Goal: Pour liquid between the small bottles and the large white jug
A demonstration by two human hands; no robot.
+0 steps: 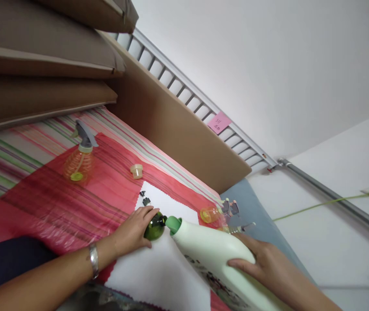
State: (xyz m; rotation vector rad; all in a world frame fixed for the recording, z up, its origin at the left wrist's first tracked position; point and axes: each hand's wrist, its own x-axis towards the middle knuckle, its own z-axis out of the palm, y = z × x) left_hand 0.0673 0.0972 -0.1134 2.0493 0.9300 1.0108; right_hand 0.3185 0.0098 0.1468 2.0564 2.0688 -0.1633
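My left hand (135, 231) is wrapped round a small dark green bottle (155, 228) that stands over a white sheet with scalloped edges (158, 272). In my right hand (265, 263) is a large pale green jug (216, 250), tilted so that its green spout (173, 224) meets the mouth of the small bottle. Whether liquid is flowing cannot be made out. Close to my left fingers, small black bottle parts (146, 201) lie on the sheet.
An orange spray bottle (79, 164) stands on red plastic at the left. Near the sheet sits a small translucent cap (137, 171). More spray bottles (212, 214) lie behind the jug. Brown cushions (42, 43), a brown board (178, 134) and a metal rail (184, 86) bound the far side.
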